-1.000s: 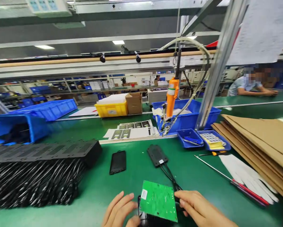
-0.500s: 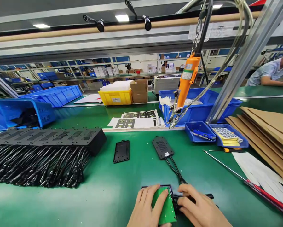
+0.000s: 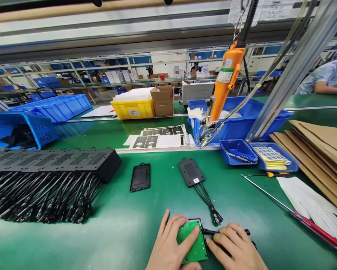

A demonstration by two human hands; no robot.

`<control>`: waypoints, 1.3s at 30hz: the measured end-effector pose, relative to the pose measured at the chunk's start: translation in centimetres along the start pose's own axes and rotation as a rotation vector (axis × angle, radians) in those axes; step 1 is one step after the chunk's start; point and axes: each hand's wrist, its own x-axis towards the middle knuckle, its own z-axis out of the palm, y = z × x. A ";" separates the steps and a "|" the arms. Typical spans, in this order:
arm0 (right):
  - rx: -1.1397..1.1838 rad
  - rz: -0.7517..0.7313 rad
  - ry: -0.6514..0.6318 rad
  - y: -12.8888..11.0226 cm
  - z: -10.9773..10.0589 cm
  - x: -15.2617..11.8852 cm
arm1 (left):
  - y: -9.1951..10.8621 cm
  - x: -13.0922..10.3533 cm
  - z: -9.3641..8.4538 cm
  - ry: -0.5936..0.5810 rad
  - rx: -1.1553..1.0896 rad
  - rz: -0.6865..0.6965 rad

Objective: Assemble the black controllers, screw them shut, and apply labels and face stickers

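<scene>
The green board (image 3: 197,250) sits at the near middle of the worktop (image 3: 123,240), over a black case (image 3: 196,220), and the left hand (image 3: 171,245) holds it with fingers spread across its top. The right hand (image 3: 237,247) curls by the black cord (image 3: 210,231) just to the right, but its grip is partly hidden, so I cannot tell if it pinches. The board looks light, stiff and easy to hurt, so its edges seem the best place to hold.

left hand (image 3: 170,245): bare | right hand (image 3: 236,246): bare (wrist too, seemingly)
</scene>
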 end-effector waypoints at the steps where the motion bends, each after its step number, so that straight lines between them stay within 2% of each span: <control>1: -0.004 0.010 0.015 -0.1 0.1 0.1 | -0.1 -0.1 0.1 -0.010 -0.024 -0.007; 7: -0.143 0.006 -0.015 -1.7 1.2 -0.2 | -0.2 -1.1 1.3 -0.004 -0.117 -0.081; 10: -0.194 -0.015 0.013 -2.2 1.3 0.0 | -0.3 -1.1 1.7 -0.011 -0.098 -0.055; 16: -0.102 -0.114 0.008 -1.2 0.6 1.5 | -0.3 0.0 0.5 -0.121 -0.098 -0.030; 19: -0.003 -0.080 -0.078 -0.2 -0.1 2.1 | -0.2 0.5 -0.4 -0.156 -0.097 -0.047; 22: 0.166 0.025 -0.256 0.7 -0.8 2.1 | -0.3 0.4 -0.6 -0.168 -0.095 -0.032; 24: 0.188 0.101 -0.290 1.0 -1.0 1.8 | -0.5 0.1 -0.4 -0.159 -0.098 0.005; 27: 0.113 0.134 -0.241 0.8 -0.3 0.8 | -0.6 -0.6 0.2 -0.116 -0.106 0.042; 31: 0.094 0.114 -0.290 0.3 1.1 -0.4 | -0.6 -1.2 1.0 -0.037 -0.126 0.017; 35: -0.046 0.013 -0.216 -0.2 1.3 0.0 | -0.7 -1.4 0.9 -0.090 -0.096 0.037; 37: -0.129 -0.060 -0.157 -0.4 0.8 0.5 | -0.7 -1.2 0.5 -0.102 -0.075 0.055; 39: -0.129 -0.059 -0.137 -0.5 0.1 1.0 | -0.6 -0.8 0.0 -0.116 -0.078 0.073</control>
